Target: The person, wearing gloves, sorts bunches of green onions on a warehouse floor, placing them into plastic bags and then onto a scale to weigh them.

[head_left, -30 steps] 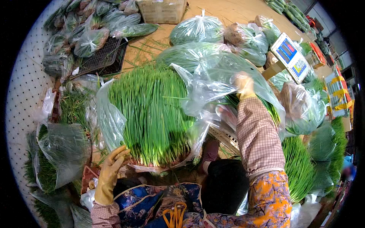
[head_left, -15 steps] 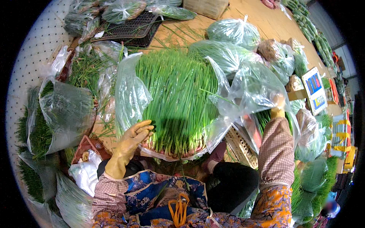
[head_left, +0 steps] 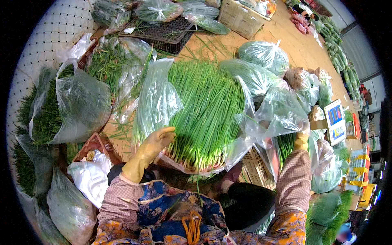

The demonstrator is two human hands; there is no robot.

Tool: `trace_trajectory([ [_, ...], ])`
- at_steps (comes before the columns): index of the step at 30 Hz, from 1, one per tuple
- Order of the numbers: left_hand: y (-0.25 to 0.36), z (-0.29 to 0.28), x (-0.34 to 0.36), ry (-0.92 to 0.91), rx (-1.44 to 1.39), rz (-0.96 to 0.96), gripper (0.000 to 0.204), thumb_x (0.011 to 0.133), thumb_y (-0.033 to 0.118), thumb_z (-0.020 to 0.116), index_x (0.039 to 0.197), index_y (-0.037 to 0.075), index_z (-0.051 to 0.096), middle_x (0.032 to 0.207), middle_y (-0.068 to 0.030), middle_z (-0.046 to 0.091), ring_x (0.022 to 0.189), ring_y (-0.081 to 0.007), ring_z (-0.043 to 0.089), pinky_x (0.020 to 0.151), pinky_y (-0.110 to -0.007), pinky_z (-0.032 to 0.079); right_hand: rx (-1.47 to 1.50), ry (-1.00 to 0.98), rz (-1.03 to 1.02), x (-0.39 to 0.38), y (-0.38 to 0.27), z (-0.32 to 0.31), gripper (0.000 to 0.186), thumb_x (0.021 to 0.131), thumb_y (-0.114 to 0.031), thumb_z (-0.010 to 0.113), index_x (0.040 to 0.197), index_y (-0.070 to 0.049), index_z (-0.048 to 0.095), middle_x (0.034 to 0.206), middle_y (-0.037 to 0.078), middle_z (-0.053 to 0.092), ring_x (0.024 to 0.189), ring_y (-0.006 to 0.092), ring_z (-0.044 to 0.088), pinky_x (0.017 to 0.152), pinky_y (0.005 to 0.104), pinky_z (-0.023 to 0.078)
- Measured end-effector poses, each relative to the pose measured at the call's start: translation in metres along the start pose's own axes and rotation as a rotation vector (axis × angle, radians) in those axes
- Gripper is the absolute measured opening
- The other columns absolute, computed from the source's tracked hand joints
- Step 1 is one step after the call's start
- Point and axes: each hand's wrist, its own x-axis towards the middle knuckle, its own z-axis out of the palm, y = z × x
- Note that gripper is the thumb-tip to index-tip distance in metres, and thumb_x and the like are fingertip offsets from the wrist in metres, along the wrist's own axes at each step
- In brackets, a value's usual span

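Note:
A wide bundle of thin green onions lies in an opened clear plastic bag in front of me. Its leaf ends point away, its pale and reddish root ends toward me. My left hand, in a yellow glove, is at the near left edge of the bundle, beside the bag's left flap. Its fingers look loosely bent, with nothing seen in them. Out to the right, my right hand, also gloved, is closed on the right part of the bag, which is stretched toward it.
Filled plastic bags lie at the far right, beside a white scale display. A black crate and a beige crate stand at the back. Left are bagged greens and a red crate; a beige basket sits near my right knee.
The whole view has shifted, so the scene sits lower and farther right. My left hand stays by the bundle's near left edge, its fingers drawn closer together. The right still holds the bag.

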Motion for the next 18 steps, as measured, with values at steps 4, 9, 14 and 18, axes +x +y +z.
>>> trace_trajectory([
  [4, -0.006, 0.005, 0.007, -0.012, 0.041, 0.045, 0.04, 0.085, 0.014, 0.054, 0.122, 0.002, 0.043, 0.113, -0.0106, 0.053, 0.094, -0.0145, 0.051, 0.081, -0.023, 0.04, 0.368, 0.201, 0.359, -0.046, -0.057, -0.031, 0.021, 0.083, -0.021, 0.054, 0.085, 0.0, 0.055, 0.078, 0.011, 0.061, 0.063, 0.0178, 0.053, 0.058, 0.0287, 0.042],
  [9, -0.008, 0.003, 0.007, -0.019, 0.162, 0.193, 0.045, 0.082, 0.016, 0.056, 0.123, 0.002, 0.042, 0.115, -0.0181, 0.051, 0.104, -0.0201, 0.05, 0.086, -0.027, 0.041, 0.312, -0.749, 0.071, -0.221, -0.123, 0.01, 0.028, 0.084, -0.029, 0.053, 0.096, -0.005, 0.058, 0.091, 0.009, 0.058, 0.086, 0.0197, 0.048, 0.072, 0.0309, 0.039],
  [14, -0.013, -0.001, 0.0, -0.028, 0.219, 0.196, 0.049, 0.081, 0.021, 0.057, 0.124, 0.002, 0.041, 0.116, -0.0207, 0.05, 0.102, -0.0227, 0.053, 0.084, -0.029, 0.043, 0.128, -1.209, 0.383, -0.253, -0.256, 0.073, 0.054, 0.076, -0.039, 0.06, 0.116, -0.004, 0.05, 0.106, 0.02, 0.057, 0.099, 0.029, 0.056, 0.084, 0.0356, 0.043],
  [18, -0.002, 0.007, 0.004, -0.048, 0.272, 0.213, 0.048, 0.081, 0.019, 0.057, 0.124, 0.002, 0.04, 0.117, -0.0192, 0.05, 0.1, -0.0209, 0.053, 0.083, -0.029, 0.043, -0.114, -0.878, 0.434, -0.282, -0.284, 0.163, 0.1, 0.059, -0.047, 0.069, 0.127, 0.011, 0.025, 0.099, 0.026, 0.057, 0.092, 0.0336, 0.057, 0.082, 0.0349, 0.045],
])
